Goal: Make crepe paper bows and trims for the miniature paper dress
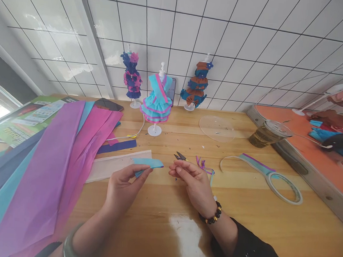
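Note:
My left hand (126,186) pinches a light blue strip (147,163) with a purple edge between thumb and fingertips. It is held above a pale paper strip (107,166) on the wooden table. To its right, my right hand (194,181) has thumb and fingertips pressed together; whatever may be between them is too small to make out. Small dark scissors (180,155) lie just beyond the right fingertips. Purple and blue scraps (204,166) lie beside that hand. A dark blue strip (120,146) rests behind the pale one.
Three doll stands wear paper dresses (157,98) at the wall. Coloured sheets (42,166) spread over the left side. At right are a tape roll (284,188), a lidded cup (267,134) and an orange surface (295,125). A clear disc (217,128) lies at the back.

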`<action>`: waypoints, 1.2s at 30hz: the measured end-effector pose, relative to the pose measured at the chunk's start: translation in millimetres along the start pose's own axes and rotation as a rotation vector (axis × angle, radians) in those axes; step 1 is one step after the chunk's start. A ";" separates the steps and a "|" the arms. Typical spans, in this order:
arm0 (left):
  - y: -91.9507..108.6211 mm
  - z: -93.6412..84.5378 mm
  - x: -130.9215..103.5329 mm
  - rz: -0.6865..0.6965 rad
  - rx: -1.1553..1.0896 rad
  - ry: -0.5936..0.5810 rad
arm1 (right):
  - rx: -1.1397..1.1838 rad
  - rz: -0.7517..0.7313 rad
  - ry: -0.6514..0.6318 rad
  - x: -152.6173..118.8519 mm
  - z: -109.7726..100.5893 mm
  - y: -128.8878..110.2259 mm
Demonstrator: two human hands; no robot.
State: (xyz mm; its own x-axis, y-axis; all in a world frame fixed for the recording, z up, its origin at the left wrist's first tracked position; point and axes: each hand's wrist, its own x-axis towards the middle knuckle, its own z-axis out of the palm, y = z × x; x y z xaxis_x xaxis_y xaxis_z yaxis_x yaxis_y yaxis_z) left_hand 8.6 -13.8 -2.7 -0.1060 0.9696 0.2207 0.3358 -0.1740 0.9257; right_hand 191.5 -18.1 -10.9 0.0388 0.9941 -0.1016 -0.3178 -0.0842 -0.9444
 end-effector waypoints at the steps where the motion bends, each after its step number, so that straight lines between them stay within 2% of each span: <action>1: -0.3 -0.1 -0.1 0.008 0.005 -0.008 | 0.017 0.011 -0.020 -0.3 0.0 -0.3; 4: -0.2 -0.4 -0.5 0.017 0.007 -0.020 | 0.004 0.053 -0.073 -1.6 0.7 -1.4; 7: 1.7 -0.1 -1.5 0.010 0.004 0.001 | -0.113 0.054 -0.113 -4.2 3.2 -2.1; 11: 4.9 1.6 -3.6 0.045 0.010 -0.008 | -0.180 -0.059 -0.196 -8.4 7.3 0.3; 14: 5.3 2.7 -4.7 0.093 0.001 -0.056 | -0.240 -0.128 -0.255 -10.3 8.0 3.0; 21: 6.1 3.9 -5.9 0.177 0.016 -0.184 | -0.342 -0.205 -0.182 -10.8 7.4 0.8; 29: 2.8 1.9 -5.3 0.108 -0.097 -0.287 | -0.299 -0.183 -0.142 -8.7 6.6 -3.1; 36: 2.6 3.0 -5.4 0.011 -0.202 -0.213 | -0.215 -0.089 -0.107 -6.5 5.2 -2.8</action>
State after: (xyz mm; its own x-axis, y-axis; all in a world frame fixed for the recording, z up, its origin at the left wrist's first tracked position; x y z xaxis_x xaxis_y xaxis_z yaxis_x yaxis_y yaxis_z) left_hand 12.8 -19.0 -2.3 0.1024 0.9781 0.1810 0.1408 -0.1944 0.9708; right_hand 187.2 -24.0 -6.0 -0.0461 0.9989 0.0079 -0.1081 0.0028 -0.9941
